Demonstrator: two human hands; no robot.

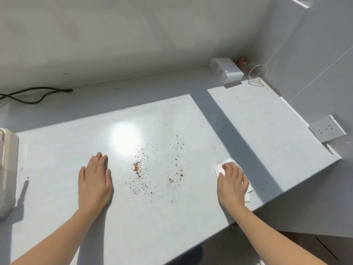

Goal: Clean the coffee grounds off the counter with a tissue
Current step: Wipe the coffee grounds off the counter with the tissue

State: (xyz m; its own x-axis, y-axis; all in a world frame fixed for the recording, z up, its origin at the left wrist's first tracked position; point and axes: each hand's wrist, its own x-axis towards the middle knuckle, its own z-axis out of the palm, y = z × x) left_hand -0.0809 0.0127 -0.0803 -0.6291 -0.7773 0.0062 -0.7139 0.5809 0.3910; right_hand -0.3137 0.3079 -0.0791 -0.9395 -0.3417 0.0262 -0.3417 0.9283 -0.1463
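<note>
White tissue under right hand

We note that most of the tissue is hidden under the right hand, with only a corner and a frayed edge showing. At the left border, a pale container and a black cable are cut off. The small reddish object behind the white box is too blurred to identify.
</note>
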